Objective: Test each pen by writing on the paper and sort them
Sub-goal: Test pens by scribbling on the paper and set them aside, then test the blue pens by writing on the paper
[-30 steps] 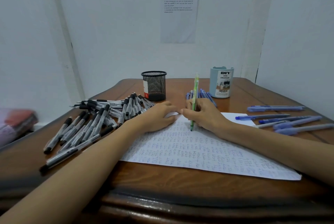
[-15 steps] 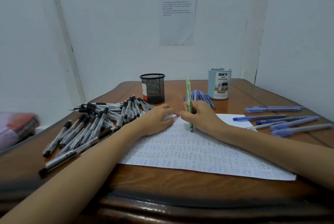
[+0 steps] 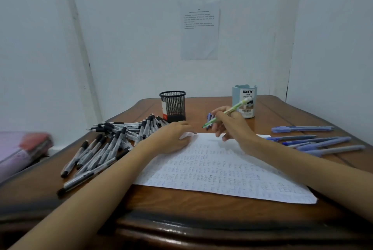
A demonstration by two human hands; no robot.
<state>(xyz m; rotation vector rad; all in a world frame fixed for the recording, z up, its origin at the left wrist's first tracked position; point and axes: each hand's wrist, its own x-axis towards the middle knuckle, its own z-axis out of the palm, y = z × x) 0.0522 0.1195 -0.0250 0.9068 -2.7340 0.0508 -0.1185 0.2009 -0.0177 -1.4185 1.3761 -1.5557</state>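
Wooden table (image 3: 222, 211) against a pale wall, seen from above the person's own arms, with a sheet of paper (image 3: 222, 171) covered in rows of small test marks lying in the middle. A moment ago the right hand (image 3: 234, 128) stood the green pen (image 3: 229, 111) upright with its tip on the sheet. Now the hand has lifted clear and the pen slants in the air above the paper's far edge, tip pointing down and left, top end in front of the pale blue organiser cup (image 3: 239, 95). The writing test looks finished, so sorting likely comes next. Thumb and forefinger pinch the pen; the other fingers hang loosely. The left hand (image 3: 173, 136) rests relaxed on the paper's far left corner, holding nothing. Black-capped pens (image 3: 105, 144) are heaped left, near a black mesh cup (image 3: 173, 106); blue pens (image 3: 314, 142) lie right.
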